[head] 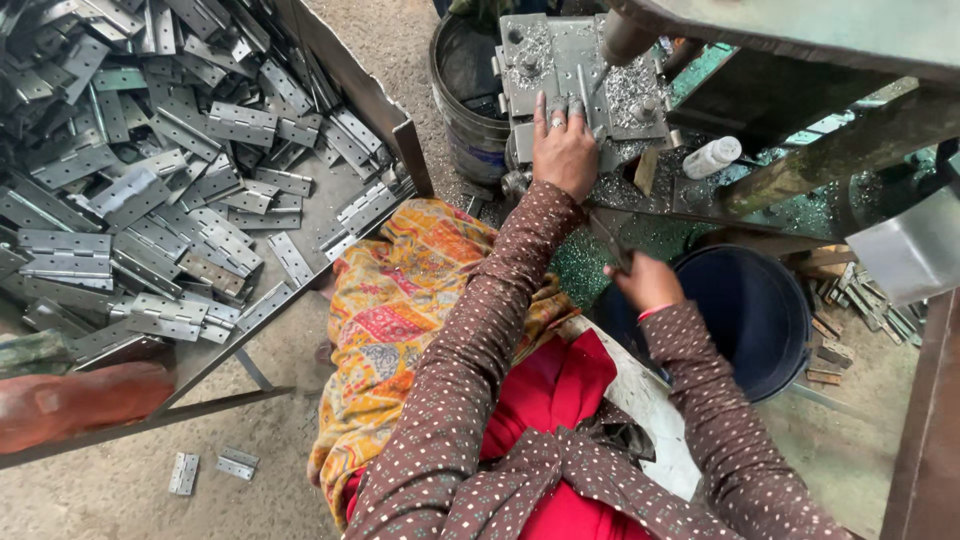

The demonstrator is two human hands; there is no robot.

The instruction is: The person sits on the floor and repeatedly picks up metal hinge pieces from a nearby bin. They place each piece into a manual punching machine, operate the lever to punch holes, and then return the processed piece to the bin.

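A large metal tray [372, 100] is taking up the left of the view, and a heap of grey steel hinges [150, 170] is lying piled in it; two more loose hinges [210, 468] are lying on the concrete floor below its edge. At the top centre a machine bed [560, 50], strewn with bright metal shavings, is carrying a hinge plate [575, 85] flat on a fixture under a drill spindle [625, 40]. A dark blue bucket [760, 310] is standing at the right, just beside the person's knee, and a grey bucket [470, 90] is standing left of the machine. The left hand [562, 150] is lying flat, fingers stretched, pressing down on the near edge of the hinge plate. The right hand [645, 280] is closing around a dark lever handle [610, 240] above the blue bucket. A small white bottle [712, 157] is lying on the bench right of the fixture.
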